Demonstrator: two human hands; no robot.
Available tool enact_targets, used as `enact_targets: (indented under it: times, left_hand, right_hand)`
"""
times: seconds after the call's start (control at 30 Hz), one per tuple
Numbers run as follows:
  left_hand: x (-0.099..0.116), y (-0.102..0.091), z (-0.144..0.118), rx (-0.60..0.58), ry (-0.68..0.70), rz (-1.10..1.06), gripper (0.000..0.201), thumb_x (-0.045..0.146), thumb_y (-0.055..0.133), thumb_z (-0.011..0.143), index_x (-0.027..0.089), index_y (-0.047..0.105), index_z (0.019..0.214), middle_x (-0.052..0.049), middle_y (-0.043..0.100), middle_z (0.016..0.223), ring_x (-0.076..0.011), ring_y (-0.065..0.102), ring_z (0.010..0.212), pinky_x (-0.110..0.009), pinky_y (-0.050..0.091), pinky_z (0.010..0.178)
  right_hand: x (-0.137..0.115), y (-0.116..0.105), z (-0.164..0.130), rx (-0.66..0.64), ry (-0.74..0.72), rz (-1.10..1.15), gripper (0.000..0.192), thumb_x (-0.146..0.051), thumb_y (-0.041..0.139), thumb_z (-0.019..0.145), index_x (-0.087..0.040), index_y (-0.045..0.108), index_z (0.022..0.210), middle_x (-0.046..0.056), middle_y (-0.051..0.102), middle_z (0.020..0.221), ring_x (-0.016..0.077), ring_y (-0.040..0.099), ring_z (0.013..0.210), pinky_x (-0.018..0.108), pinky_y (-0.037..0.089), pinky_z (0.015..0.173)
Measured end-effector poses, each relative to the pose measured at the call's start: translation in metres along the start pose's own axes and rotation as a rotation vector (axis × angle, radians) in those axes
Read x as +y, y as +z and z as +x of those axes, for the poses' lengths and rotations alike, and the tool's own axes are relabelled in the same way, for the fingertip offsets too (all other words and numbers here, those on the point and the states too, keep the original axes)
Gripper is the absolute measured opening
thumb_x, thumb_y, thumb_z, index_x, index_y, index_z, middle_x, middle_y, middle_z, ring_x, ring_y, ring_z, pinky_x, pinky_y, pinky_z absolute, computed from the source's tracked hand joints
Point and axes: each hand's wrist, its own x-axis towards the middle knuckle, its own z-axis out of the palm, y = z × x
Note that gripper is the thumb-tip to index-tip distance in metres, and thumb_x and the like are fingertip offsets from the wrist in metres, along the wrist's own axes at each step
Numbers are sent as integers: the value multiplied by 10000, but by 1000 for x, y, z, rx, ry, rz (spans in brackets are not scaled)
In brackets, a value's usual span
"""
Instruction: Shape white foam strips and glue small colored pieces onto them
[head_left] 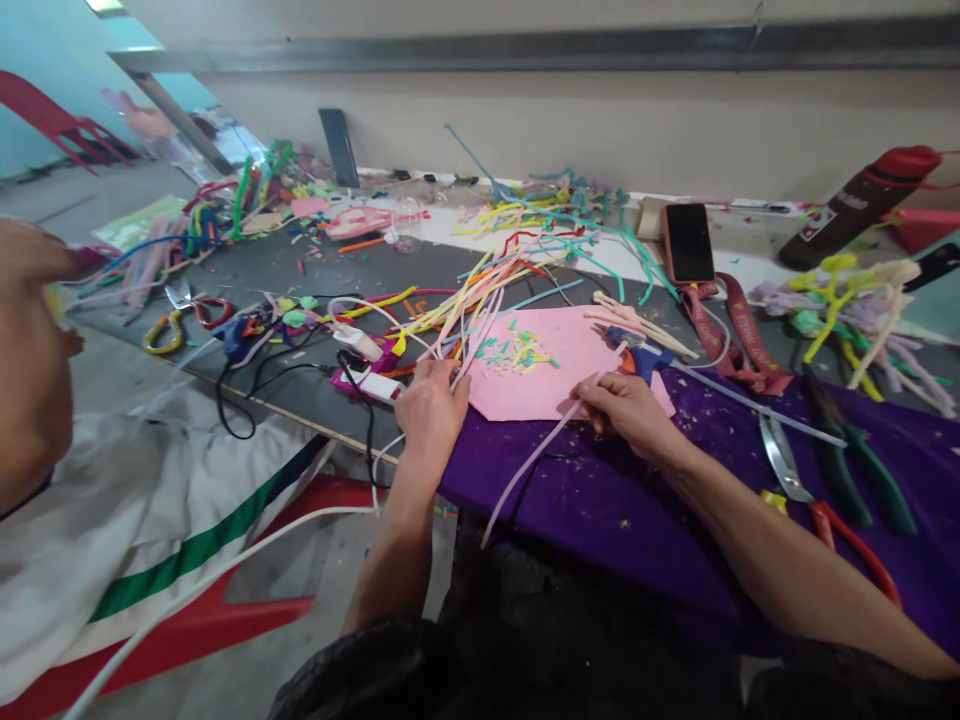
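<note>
A: Any containers?

B: A dark bottle (862, 205) with a red cap lies tilted at the far right; I can't tell what's in it.

A: And the surface?

B: A grey board (300, 390) strewn with coloured pipe cleaners (480, 290), a purple cloth (750, 440) under a pink sheet (555, 370) with snippets on it, a phone (688, 242) propped near a beige wall (600, 120). Red-handled scissors (825, 500) and green pliers (862, 460) lie on the cloth.

A: The hands?

B: The right hand (630, 410) is pinched closed on a pale lilac pipe cleaner (540, 455) running diagonally from the pink sheet down-left off the table's edge. The left hand (431, 410) rests curled on the strand bundle, probably gripping some.
</note>
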Motion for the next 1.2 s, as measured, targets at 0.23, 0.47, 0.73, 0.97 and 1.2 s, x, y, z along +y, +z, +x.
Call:
enact_targets:
  times: [0.23,0.47,0.73,0.97,1.2]
  left_hand:
    - [56,0,-15,-422,152,-845,272,301,513,797,196,623,1022,-56,649,993,-170,611,850,-273,495,687]
    - [89,18,-5,-845,-3,-1265,324,282,643,673,153,622,969,-25,644,750,-129,606,587,-185,438,412]
    - [89,29,-6,-1054,-133,-1302,255,249,676,635,129,619,854,17,591,563,-72,506,409,-181,384,408]
    - [86,35,-6,-1041,-174,-1338,191,292,672,663,149,592,761,18,592,608,-77,534,463,-177,407,439]
    - [85,31,-8,-966,-215,-1352,182,294,691,643,160,614,740,19,597,586,-81,531,452,-176,411,422]
  right_hand:
    - [-7,1,-3,-78,17,78,293,-434,605,717,-142,580,714,-22,588,559,40,434,358,163,251,344]
    - [-8,-3,1,0,-79,82,331,-469,621,693,-149,550,647,-45,521,486,42,394,353,170,244,342]
    - [-24,-17,9,204,-195,130,245,-411,611,712,-167,588,721,-53,516,542,31,385,381,168,252,357]
    - [-78,-79,-45,272,-287,-166,254,-410,566,771,-185,621,874,-17,588,675,46,461,460,171,298,407]
    - [-23,-126,-166,441,50,-911,253,-399,516,803,-179,641,808,29,611,687,144,556,602,261,416,558]
